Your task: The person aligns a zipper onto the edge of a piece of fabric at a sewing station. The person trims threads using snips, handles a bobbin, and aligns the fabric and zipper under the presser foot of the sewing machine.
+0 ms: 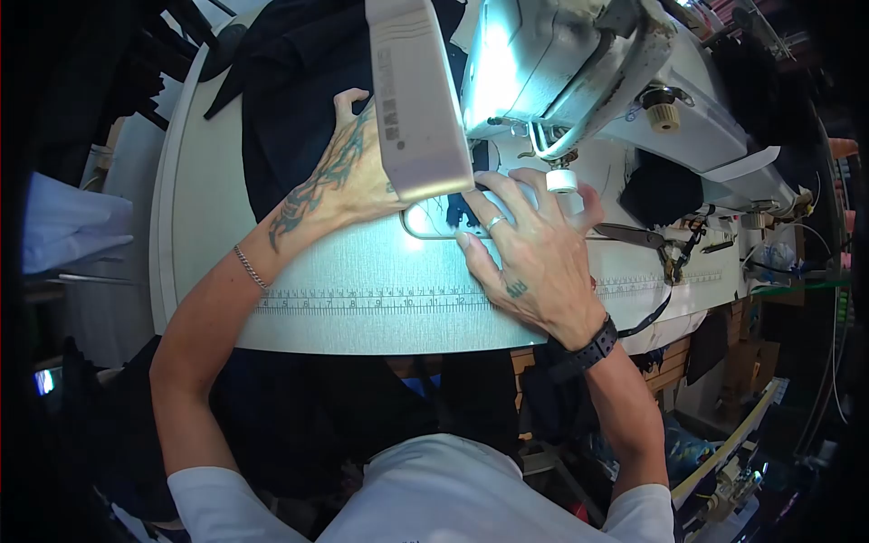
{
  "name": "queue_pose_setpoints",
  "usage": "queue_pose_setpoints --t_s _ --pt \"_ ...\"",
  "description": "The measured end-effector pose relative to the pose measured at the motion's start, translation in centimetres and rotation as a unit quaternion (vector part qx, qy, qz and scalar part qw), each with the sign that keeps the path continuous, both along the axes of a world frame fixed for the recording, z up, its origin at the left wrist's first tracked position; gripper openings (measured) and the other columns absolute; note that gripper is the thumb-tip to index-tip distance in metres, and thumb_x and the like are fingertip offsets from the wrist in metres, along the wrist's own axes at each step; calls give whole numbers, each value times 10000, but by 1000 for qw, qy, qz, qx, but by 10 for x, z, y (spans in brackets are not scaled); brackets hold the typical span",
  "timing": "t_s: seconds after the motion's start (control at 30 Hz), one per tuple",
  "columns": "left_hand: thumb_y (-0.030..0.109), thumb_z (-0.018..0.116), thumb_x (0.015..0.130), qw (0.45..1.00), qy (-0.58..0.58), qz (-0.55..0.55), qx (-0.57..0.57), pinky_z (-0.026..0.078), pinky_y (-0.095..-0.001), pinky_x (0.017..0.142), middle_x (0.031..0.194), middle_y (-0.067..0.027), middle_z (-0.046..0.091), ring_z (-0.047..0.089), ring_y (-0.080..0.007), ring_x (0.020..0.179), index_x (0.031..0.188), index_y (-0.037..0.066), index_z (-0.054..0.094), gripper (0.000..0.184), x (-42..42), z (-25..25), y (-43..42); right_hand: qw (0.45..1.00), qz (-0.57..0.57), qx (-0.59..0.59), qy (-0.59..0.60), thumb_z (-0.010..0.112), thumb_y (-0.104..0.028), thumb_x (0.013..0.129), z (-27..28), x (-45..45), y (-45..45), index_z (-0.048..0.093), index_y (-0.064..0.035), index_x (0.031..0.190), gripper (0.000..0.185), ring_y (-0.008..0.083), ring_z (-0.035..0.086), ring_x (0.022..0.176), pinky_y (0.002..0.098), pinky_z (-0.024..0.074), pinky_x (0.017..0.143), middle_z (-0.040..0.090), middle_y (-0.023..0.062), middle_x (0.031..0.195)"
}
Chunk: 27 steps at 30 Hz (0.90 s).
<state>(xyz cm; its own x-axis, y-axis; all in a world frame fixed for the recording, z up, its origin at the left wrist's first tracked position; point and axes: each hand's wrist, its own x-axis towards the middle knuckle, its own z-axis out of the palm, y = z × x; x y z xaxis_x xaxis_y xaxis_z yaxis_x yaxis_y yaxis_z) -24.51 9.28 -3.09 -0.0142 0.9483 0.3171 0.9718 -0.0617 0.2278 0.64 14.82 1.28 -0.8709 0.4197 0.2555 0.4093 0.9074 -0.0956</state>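
Dark fabric (272, 127) lies on the left of the sewing table and runs under the sewing machine (543, 68). My left hand (358, 172) rests over this fabric. One finger sticks out, spread and slightly bent, while the others are hidden behind the pale box-shaped part (421, 109) of the machine. My right hand (534, 240) lies palm down beside the needle area, fingers spread and thumb apart. Next to its thumb and index finger shows a small dark fabric piece (463, 212) under the bright lamp light. The fingertips near the presser foot are partly blurred.
A printed ruler scale (407, 299) runs along the table's (344, 330) front edge. Dark scissors (629, 235) lie right of my right hand, near a metal fitting with a strap (656, 312). White cloth (77, 222) hangs at the far left.
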Motion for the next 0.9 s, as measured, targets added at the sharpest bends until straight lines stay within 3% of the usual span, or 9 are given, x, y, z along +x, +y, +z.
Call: queue_pose_setpoints --t_s 0.13,0.3,0.37,0.43,0.57,0.63,0.73,0.87,0.9 --pt "658 706 960 998 26 -25 50 293 -550 1222 1237 -111 745 550 -307 1404 1088 40 833 644 -13 0 13 1000 8 -26 13 692 -335 995 -4 -7 6 754 -64 1311 420 250 581 1326 666 237 1165 678 63 1351" --pt "652 704 976 998 40 -13 49 331 -513 1221 1263 -124 744 568 -316 1385 1115 39 828 640 -23 2 24 1000 -14 27 -5 701 -320 980 5 4 -12 749 -69 1319 424 230 597 1302 617 259 1169 682 55 1326" --pt "627 776 926 999 6 -47 18 275 -559 1117 1463 -2 683 585 -189 1351 1359 189 725 619 -32 -1 30 1000 -6 20 15 712 -326 969 14 24 -26 738 -98 1344 439 216 614 1274 600 255 1164 691 33 1310" --pt "549 811 919 997 -19 -58 53 286 -546 1117 1409 -43 702 567 -237 1345 1331 161 729 572 -31 -6 32 999 0 28 17 734 -341 970 24 52 -37 738 -120 1330 423 194 598 1270 588 261 1138 669 -2 1319" --pt "396 802 915 998 -40 -32 25 318 -531 1124 1314 -86 684 520 -276 1325 1303 99 749 491 -31 -10 34 998 -35 30 35 770 -111 900 61 114 -32 761 -123 1299 399 248 680 1177 492 328 1136 753 39 1257" --pt "379 790 920 994 -87 -55 48 325 -519 1120 1387 -98 646 520 -280 1326 1334 113 744 494 -28 -1 35 993 -37 100 51 757 -63 895 78 153 -3 766 -88 1273 379 261 705 1146 444 356 1130 774 69 1221" --pt "408 774 937 983 -176 54 25 321 -505 1121 1408 -100 638 521 -279 1328 1354 148 726 494 -19 7 40 964 -100 199 144 625 -35 1023 109 217 68 746 -23 1321 321 265 710 1178 403 436 1099 767 125 1264" --pt "486 786 922 983 -148 90 56 310 -495 1125 1369 -98 650 520 -280 1332 1327 174 724 516 -7 9 41 889 -233 31 394 548 -161 1162 128 282 235 700 10 1427 350 237 663 1284 394 479 1158 738 155 1359" --pt "502 787 918 985 -138 98 42 307 -495 1125 1373 -99 646 517 -278 1332 1330 178 722 528 -5 9 40 887 -222 25 403 548 -161 1162 123 370 300 700 10 1427 350 237 663 1284 394 479 1158 738 155 1359"
